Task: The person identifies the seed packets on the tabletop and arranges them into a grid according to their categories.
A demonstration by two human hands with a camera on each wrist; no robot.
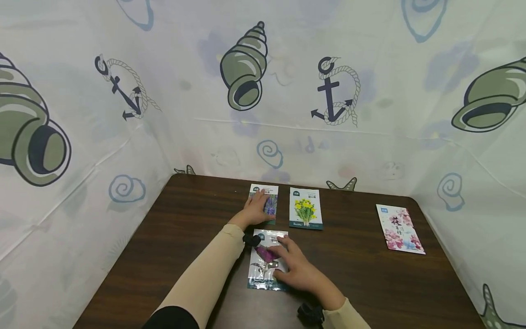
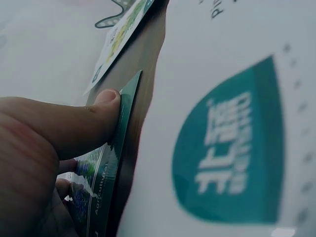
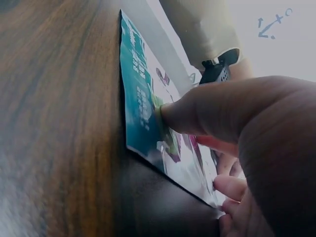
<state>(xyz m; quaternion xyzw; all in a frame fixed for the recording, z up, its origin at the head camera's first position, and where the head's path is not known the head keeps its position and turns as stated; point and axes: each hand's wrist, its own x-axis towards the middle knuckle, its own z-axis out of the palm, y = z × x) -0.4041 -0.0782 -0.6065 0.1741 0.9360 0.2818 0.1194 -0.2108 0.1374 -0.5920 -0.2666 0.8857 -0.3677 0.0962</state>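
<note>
My left hand (image 1: 254, 211) lies on a seed packet with purple flowers (image 1: 271, 205) near the back of the table, covering part of its picture. In the left wrist view the thumb rests at that packet's green bottom edge. My right hand (image 1: 299, 268), fingers spread, touches a glossy seed packet with a magenta flower (image 1: 258, 275) closer to me. Its thumb (image 3: 182, 114) presses on the packet face in the right wrist view, while the other fingertips reach the far side. Both packets lie face up, one in front of the other.
A packet with yellow flowers (image 1: 305, 208) lies just right of the purple one. Farther right, a pink blossom packet (image 1: 400, 228) sits at an angle near the brown table's (image 1: 353, 260) right edge. A printed cloth (image 1: 287, 151) with shells and anchors surrounds the table.
</note>
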